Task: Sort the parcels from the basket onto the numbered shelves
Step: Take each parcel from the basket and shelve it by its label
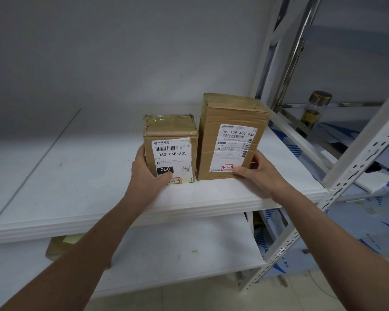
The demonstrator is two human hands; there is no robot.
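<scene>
Two cardboard parcels stand upright side by side on the white shelf board (pixel 81 182). The smaller parcel (pixel 171 135), labelled 060-06B-A05, is on the left. My left hand (pixel 147 176) grips its lower left corner, thumb across the front label. The taller parcel (pixel 231 133), labelled 159-159-A03-030 with a red-framed 3-2 mark, stands just to its right. My right hand (pixel 256 170) holds its lower right corner, thumb on the label. The basket is out of view.
A lower shelf board (pixel 189 248) carries a flat brown box (pixel 58 245) at the left. White perforated uprights (pixel 357 162) frame the rack's right end. Behind them a glass bottle (pixel 314 108) stands on a metal rack. A grey wall backs the shelf.
</scene>
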